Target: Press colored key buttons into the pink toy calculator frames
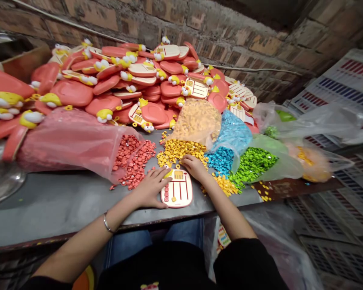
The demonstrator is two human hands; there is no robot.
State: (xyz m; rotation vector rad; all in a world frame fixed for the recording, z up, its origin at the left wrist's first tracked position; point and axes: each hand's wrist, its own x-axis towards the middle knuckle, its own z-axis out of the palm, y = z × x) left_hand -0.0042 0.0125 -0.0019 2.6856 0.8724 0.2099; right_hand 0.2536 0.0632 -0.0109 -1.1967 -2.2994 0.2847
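left hand [151,187]: grip apart, flat on cream plastic board [181,193], seemingly steadying it by worktop [48,209] front edge | right hand [195,167]: grip unclear, on yellow beads [181,150]

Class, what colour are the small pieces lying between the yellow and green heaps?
Bright blue pieces, clearest in the head view.

Legible text: none that I can read from my station. The small printed marks on the cream face of the toy board [178,188] are too small to make out. The white plastic crates [341,86] at right show rows of coloured bars, not characters, and the printed card [223,237] below the bench edge is too blurred to read.
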